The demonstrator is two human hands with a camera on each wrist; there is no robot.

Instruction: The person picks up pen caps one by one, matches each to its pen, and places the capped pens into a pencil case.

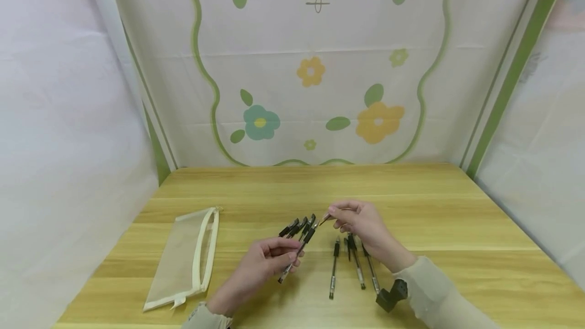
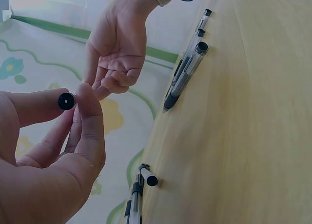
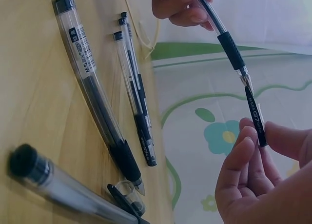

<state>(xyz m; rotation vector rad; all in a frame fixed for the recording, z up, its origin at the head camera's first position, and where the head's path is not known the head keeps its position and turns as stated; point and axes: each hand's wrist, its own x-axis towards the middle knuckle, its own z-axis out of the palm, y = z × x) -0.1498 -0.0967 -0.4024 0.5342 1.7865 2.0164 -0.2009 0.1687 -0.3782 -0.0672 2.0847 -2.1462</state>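
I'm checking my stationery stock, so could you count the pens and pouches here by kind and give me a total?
Slim clear plastic pens with black grips: 7 (1 in the left hand, 6 on the light wooden table)
Flat translucent pouch with cream edging: 1
Total: 8

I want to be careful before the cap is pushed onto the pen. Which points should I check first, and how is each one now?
1. Left hand holds the pen: ok.
2. Right hand pinches the cap: ok.
3. Cap roughly in line with pen: ok.
4. Pen point entered the cap: cannot tell.
5. Cap fully seated: not ok.
6. Pouch clear of both hands: ok.
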